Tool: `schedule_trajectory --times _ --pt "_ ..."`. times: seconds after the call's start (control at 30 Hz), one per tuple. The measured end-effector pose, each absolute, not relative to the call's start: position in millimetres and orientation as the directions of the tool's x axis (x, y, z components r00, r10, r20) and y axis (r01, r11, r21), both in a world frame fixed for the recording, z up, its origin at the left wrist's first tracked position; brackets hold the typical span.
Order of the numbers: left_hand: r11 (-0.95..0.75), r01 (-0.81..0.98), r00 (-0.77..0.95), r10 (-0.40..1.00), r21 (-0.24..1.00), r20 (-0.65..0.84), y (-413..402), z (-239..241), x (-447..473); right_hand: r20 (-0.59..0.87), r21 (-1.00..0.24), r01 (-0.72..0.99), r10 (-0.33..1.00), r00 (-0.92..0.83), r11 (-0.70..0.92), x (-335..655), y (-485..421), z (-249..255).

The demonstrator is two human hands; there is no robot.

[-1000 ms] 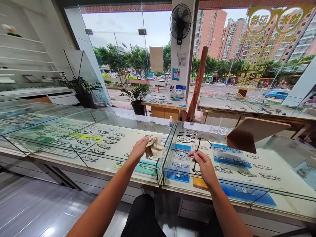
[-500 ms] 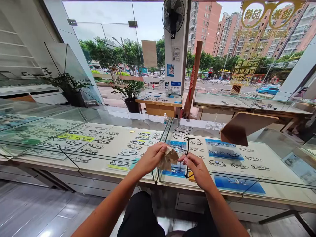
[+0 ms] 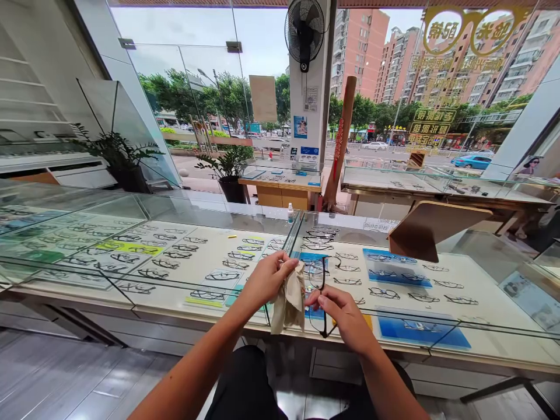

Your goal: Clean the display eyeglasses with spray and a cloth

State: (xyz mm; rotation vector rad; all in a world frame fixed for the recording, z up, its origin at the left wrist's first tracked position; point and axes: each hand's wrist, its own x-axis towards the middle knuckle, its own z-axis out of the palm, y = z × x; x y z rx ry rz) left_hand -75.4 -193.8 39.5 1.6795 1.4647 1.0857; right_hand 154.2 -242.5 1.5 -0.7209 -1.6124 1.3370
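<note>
My left hand pinches a beige cleaning cloth that hangs down from its fingers. My right hand is closed on a pair of thin black-framed glasses, held upright just right of the cloth. Both hands hover in front of the near edge of a glass display counter, close together above my lap.
The glass counter holds several rows of spectacles on white and blue trays. A tan tilted mirror stand sits at the right on the counter. A small bottle stands at the counter's far edge. Potted plants and a wall fan are beyond.
My hands came together and lower toward me. The cloth went from bunched in the left hand to hanging beside the glasses, which turned edge-on in my right hand.
</note>
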Motion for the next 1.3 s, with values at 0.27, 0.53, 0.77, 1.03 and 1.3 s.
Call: schedule_trajectory --times 0.27,0.53,0.77,1.03,1.3 --pt "-0.175 0.254 0.186 0.974 0.951 0.129 -199.6 51.0 -68.1 0.225 -0.974 -0.068 0.881 -0.417 0.216 140.3 -236.2 -2.5" --pt "-0.214 0.081 0.197 0.961 0.974 0.195 -203.6 44.7 -64.0 0.21 -0.978 -0.043 0.93 -0.302 0.206 142.9 -228.6 -11.3" --pt "-0.244 0.039 0.168 0.957 0.969 0.235 -209.3 37.8 -55.9 0.234 -0.972 -0.036 0.924 -0.302 0.234 139.2 -228.7 -12.2" --pt "-0.227 -0.228 0.017 0.971 0.947 0.237 -212.4 19.0 -35.0 0.25 -0.968 -0.12 0.891 -0.378 0.22 134.4 -231.7 -8.4" --pt "0.015 -0.246 0.31 0.949 0.969 0.064 -216.3 11.3 -32.3 0.218 -0.97 -0.194 0.876 -0.43 0.146 138.1 -225.1 -16.4"
